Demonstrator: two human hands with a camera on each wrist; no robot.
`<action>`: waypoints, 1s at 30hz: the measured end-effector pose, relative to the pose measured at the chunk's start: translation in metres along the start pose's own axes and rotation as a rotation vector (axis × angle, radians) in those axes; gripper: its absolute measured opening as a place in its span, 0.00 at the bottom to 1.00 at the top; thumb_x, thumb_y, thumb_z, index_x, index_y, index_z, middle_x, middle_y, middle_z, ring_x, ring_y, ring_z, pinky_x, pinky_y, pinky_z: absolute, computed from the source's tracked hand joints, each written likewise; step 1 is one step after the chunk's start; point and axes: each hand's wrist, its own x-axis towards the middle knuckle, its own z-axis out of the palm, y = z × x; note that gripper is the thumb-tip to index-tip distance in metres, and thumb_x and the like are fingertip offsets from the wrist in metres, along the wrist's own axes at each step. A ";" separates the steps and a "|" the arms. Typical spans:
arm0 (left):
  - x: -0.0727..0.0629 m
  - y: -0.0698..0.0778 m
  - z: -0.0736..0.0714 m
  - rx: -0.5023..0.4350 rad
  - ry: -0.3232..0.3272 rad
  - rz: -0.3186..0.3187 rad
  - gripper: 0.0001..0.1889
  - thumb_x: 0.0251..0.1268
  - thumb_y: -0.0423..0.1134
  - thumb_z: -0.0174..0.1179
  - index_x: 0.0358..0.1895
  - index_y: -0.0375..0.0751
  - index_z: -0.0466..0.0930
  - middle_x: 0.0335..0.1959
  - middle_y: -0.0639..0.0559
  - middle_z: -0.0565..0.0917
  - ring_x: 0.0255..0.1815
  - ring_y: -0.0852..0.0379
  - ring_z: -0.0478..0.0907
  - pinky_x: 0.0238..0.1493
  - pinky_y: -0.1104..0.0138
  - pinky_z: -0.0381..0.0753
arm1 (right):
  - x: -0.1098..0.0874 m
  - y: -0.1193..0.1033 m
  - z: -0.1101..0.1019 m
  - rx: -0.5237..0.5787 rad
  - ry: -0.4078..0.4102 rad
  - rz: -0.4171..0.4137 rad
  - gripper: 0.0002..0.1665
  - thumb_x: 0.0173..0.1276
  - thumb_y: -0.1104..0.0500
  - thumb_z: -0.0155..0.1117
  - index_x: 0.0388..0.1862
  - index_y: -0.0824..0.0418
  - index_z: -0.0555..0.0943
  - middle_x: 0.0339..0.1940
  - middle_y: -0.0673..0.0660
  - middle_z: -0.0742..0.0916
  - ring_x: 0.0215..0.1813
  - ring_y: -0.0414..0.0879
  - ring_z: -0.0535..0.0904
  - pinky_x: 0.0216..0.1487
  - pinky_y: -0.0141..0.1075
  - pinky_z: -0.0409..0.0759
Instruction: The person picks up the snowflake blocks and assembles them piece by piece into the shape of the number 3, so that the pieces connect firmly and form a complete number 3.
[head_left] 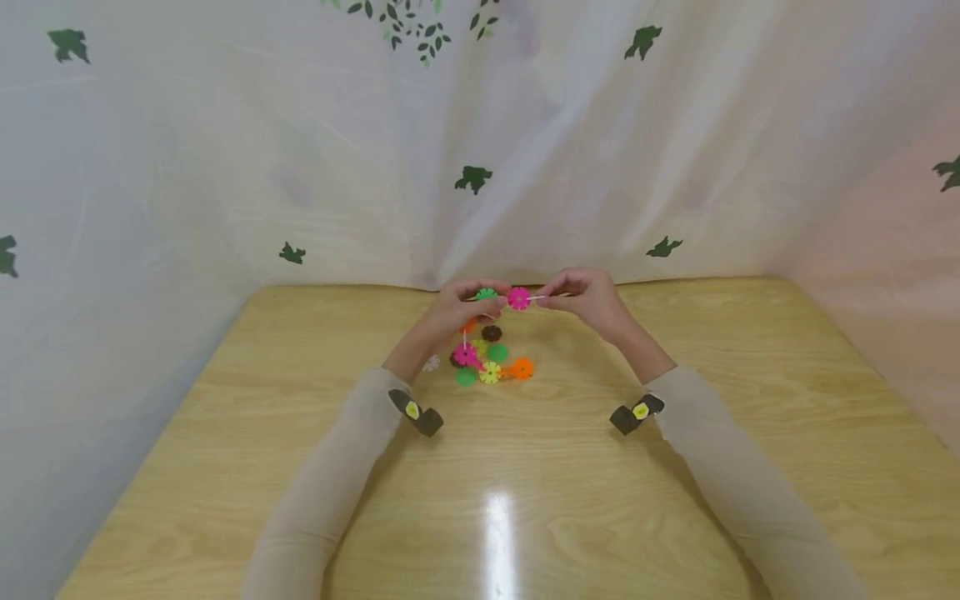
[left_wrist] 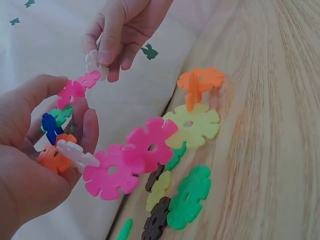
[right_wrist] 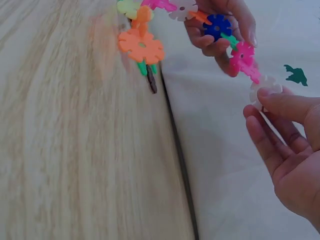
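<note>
A chain of slotted plastic flower discs hangs between the two hands. My left hand [head_left: 452, 308] holds it by a pink disc [left_wrist: 70, 95], with a green disc [left_wrist: 61, 116], a blue disc [right_wrist: 217, 27] and an orange disc [left_wrist: 55, 159] along the palm and fingers. Thumb and fingers of my right hand [head_left: 588, 298] pinch a white disc [right_wrist: 266, 91] that meets the pink piece at this end. From the left hand the chain runs on through white, pink and yellow discs [left_wrist: 195, 125] to orange ones [right_wrist: 142, 46].
Loose discs lie on the wooden table [head_left: 525, 467] below the left hand, among them a green disc [left_wrist: 189, 197], a brown disc [head_left: 492, 333] and a white disc [head_left: 431, 362]. Behind the table's far edge hangs a pale curtain [head_left: 360, 192] with green bird shapes.
</note>
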 end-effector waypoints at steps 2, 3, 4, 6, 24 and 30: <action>0.000 0.000 0.000 -0.014 -0.003 0.000 0.15 0.72 0.30 0.61 0.59 0.30 0.81 0.51 0.42 0.84 0.43 0.52 0.81 0.60 0.56 0.85 | 0.000 0.003 0.000 -0.002 -0.001 -0.030 0.10 0.64 0.65 0.74 0.41 0.69 0.87 0.36 0.52 0.89 0.39 0.44 0.86 0.47 0.29 0.87; 0.000 0.000 0.000 -0.027 -0.005 -0.002 0.15 0.72 0.30 0.61 0.58 0.29 0.81 0.50 0.44 0.85 0.45 0.50 0.82 0.61 0.56 0.85 | 0.000 0.004 0.000 -0.001 0.000 -0.042 0.09 0.64 0.65 0.74 0.41 0.69 0.87 0.36 0.52 0.89 0.39 0.45 0.87 0.46 0.29 0.88; -0.001 0.000 0.001 -0.036 -0.006 -0.006 0.15 0.72 0.30 0.61 0.58 0.28 0.80 0.49 0.47 0.85 0.46 0.50 0.82 0.62 0.55 0.84 | -0.001 0.004 0.000 -0.003 0.003 -0.054 0.09 0.64 0.65 0.75 0.40 0.69 0.88 0.35 0.52 0.89 0.38 0.45 0.87 0.45 0.29 0.88; -0.002 0.001 0.002 -0.050 -0.010 -0.008 0.15 0.72 0.30 0.61 0.58 0.27 0.80 0.48 0.50 0.85 0.46 0.51 0.83 0.64 0.53 0.83 | -0.001 0.005 0.001 0.003 0.007 -0.073 0.08 0.64 0.65 0.74 0.40 0.69 0.88 0.34 0.51 0.89 0.37 0.45 0.87 0.45 0.29 0.88; -0.004 0.008 -0.002 0.068 -0.104 -0.004 0.17 0.75 0.32 0.58 0.63 0.34 0.78 0.49 0.50 0.84 0.46 0.53 0.80 0.62 0.44 0.81 | -0.001 0.002 0.009 0.054 0.008 -0.142 0.09 0.65 0.66 0.73 0.40 0.72 0.86 0.37 0.59 0.89 0.37 0.42 0.87 0.45 0.29 0.88; -0.005 0.010 -0.006 0.069 -0.119 -0.012 0.17 0.74 0.32 0.59 0.63 0.36 0.77 0.53 0.49 0.83 0.49 0.50 0.80 0.61 0.49 0.84 | 0.001 0.001 0.011 0.062 0.000 -0.125 0.09 0.65 0.67 0.72 0.42 0.73 0.85 0.38 0.55 0.90 0.38 0.41 0.87 0.44 0.28 0.87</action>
